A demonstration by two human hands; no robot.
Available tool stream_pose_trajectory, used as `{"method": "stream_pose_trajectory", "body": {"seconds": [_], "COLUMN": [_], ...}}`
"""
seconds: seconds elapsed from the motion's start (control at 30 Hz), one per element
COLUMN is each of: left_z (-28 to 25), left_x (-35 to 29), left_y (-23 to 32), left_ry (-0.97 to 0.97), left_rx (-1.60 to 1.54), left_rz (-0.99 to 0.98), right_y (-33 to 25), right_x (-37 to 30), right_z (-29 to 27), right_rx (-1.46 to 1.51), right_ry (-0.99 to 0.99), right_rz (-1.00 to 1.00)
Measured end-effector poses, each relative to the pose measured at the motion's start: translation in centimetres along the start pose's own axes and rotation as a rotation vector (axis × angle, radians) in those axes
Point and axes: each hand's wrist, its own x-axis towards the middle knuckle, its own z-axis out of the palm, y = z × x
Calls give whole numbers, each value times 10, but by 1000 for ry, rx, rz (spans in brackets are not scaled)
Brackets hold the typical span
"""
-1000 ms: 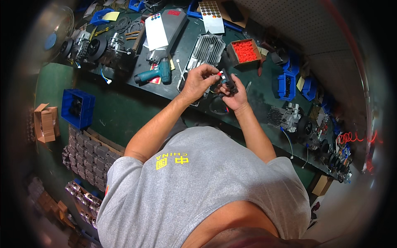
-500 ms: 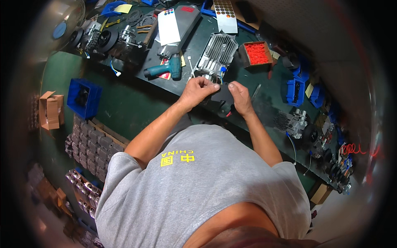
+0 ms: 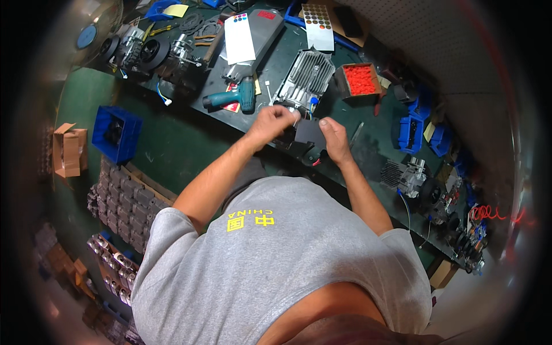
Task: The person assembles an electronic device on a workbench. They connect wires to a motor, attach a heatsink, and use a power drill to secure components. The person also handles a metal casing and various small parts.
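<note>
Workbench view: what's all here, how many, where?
Bench: one, dark green, centre
Cover: one, dark, in right hand
Casting: one, silver, beyond cover
Drill: one, teal, left of casting
Casing: one, grey, beyond drill
Sticker sheets: two, white, far side
Box: one, brown, right of casting
Small parts: many, red, in box
Assemblies: several, silver and black, bench ends
Bins: several, blue, both sides
Blocks: many, grey, lower left
Cartons: several, brown, left and right
Right hand: one, bare, holding cover
Left hand: one, bare, beside cover
</note>
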Motion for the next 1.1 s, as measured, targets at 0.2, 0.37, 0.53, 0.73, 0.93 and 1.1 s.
{"method": "stream_pose_trajectory", "body": {"seconds": [0.2,0.37,0.53,0.73,0.93,1.1], "left_z": [-50,-45,-13,6,9,10], "left_x": [95,104,54,33,27,25], "left_y": [-55,-60,-45,-45,-40,-36], "left_ry": [343,233,-7,-43,-34,-17], "left_rx": [-405,-451,-185,70,104,93], "left_rz": [-230,-121,213,469,478,502], "right_y": [5,48,58,60,54,52], "right_x": [16,22,23,26,28,29], "right_z": [1,-15,-11,2,11,15], "right_rx": [718,926,1039,1030,1005,976], "right_ry": [290,125,78,51,26,48], "right_rz": [362,411,472,494,465,475]}}
